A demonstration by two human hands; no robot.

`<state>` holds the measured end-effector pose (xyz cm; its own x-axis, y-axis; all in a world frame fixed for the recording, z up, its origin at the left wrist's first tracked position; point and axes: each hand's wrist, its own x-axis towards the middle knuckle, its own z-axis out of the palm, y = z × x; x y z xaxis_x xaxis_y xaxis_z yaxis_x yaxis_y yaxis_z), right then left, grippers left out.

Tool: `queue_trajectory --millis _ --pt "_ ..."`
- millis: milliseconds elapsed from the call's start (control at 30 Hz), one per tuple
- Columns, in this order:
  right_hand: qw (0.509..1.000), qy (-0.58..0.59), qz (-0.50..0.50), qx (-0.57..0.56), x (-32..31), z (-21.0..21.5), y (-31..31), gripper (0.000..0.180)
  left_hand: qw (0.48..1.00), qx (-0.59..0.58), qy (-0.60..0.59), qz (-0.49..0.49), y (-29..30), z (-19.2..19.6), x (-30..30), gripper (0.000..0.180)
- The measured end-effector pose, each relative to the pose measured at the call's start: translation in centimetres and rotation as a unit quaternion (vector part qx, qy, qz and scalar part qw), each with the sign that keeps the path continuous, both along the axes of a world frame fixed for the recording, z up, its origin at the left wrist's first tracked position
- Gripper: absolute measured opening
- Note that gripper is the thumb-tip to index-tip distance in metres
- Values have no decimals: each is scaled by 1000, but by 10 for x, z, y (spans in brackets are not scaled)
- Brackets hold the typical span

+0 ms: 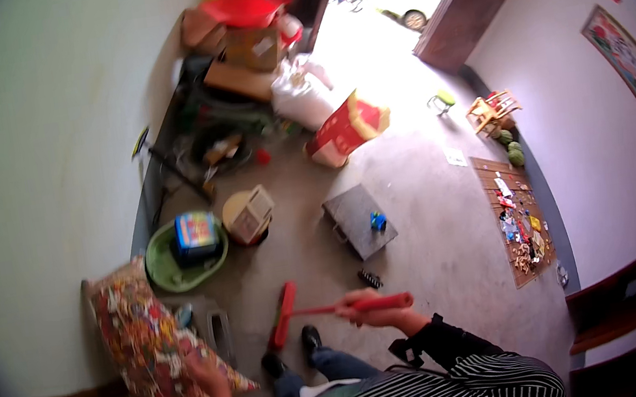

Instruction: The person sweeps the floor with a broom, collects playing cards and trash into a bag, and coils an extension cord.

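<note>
My right hand (pixel 371 308) is closed around the thick red grip of a broom (pixel 282 319). The broom's handle lies almost level across my front, and its long red head is at the left end, just beyond my shoes. Lower left, my left hand (pixel 208 377) hangs in front of a large, bulging piece with a colourful pattern (pixel 138 328), perhaps a cushion or bag. Its fingers are blurred but look loosely extended, with nothing visible in them. Whether they touch the patterned piece, I cannot tell.
A green tub (pixel 160 267) holding a blue package stands left, beside a round stool (pixel 238 210). Ahead are a low dark table (pixel 357 213), a red carton (pixel 341 133) and piled boxes (pixel 253 48). Small items cover a brown mat (pixel 485 173) at right. A doorway opens at the back.
</note>
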<state>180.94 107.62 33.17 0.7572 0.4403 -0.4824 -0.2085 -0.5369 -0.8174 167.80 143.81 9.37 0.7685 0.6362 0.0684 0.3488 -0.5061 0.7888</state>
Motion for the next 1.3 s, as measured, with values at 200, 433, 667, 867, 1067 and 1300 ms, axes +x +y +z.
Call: queue_trajectory --millis 200,433,667,867,1067,1300 --pt "985 -55 -130 100 -36 15 0 20 802 -586 104 -50 -143 15 24 21" --pt "985 -82 5 149 -26 -12 -10 11 428 -879 183 105 -229 39 82 46" --pt "979 -123 -8 163 -6 -74 -93 7 573 -799 122 134 -317 -13 108 25" --pt "975 -188 -75 92 -15 -43 -171 6 774 -604 93 -167 -427 4 129 15" --pt "963 -223 -135 65 -13 23 -234 7 527 -802 277 -38 -530 39 161 19" --pt "931 -313 -175 68 25 61 -261 10 738 -594 216 -235 -509 119 188 12"
